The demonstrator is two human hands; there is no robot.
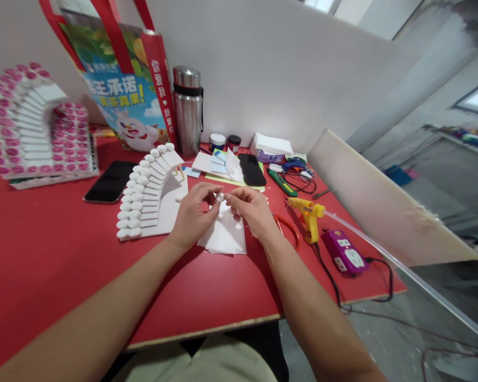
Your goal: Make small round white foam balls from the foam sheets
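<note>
Both hands meet above the red table, pinching one small white foam piece between their fingertips. My left hand has its fingers curled round the piece from the left. My right hand grips it from the right. Under the hands lies a stack of white foam sheets. Just left of them stands a white foam staircase model edged with round white pieces.
A yellow glue gun and a purple power strip lie to the right. A black phone lies to the left, a pink-and-white model at far left. A steel flask, printed bag and small jars stand behind.
</note>
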